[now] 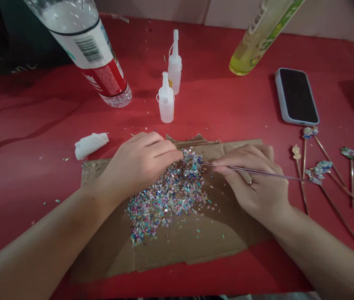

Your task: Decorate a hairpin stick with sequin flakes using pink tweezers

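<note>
Right hand point(253, 177): thumb and fingers pinching a thin stick point(208, 164), roughly level, far end running back past the knuckles toward the right. Stick's working end sits over the upper edge of a pile of multicolored chips point(164, 200), partly lost among them. Left hand point(147, 158): fingers curled, tips at that same end; can't tell whether they grip the stick or just rest by it. Chips lie loose on a flat piece of cardboard point(208, 246), a few strays around the pile; cardboard is on a red table point(220, 112). Right side: several sticks with decorated heads point(342, 217), phone point(298, 96) beyond them, screen dark. Behind the cardboard: two small white nozzle bottles point(166, 109), both upright, larger labeled bottle point(102, 58) left, yellowish bottle point(248, 54) right. Crumpled white tissue point(91, 145) by the cardboard's left corner.
</note>
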{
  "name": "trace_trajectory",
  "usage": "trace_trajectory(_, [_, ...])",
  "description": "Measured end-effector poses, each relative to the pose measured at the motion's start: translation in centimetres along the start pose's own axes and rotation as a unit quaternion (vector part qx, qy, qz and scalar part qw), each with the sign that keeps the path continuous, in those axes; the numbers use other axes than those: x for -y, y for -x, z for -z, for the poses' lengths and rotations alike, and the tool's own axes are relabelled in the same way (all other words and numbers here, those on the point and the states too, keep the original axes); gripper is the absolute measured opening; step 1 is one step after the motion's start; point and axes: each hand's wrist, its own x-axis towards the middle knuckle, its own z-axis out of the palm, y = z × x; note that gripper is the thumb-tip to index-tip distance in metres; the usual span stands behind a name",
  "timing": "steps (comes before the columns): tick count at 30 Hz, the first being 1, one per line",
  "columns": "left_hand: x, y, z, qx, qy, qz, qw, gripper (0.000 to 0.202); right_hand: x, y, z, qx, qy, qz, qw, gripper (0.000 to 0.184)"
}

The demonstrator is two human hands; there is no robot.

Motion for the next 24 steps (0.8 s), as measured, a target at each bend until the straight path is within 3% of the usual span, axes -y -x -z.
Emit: trace_trajectory(24, [0.02, 0.07, 0.01, -0.01, -0.019, -0.014, 1.0, 0.021, 0.03, -0.08, -0.09, 0.004, 0.003, -0.004, 1.0, 0.01])
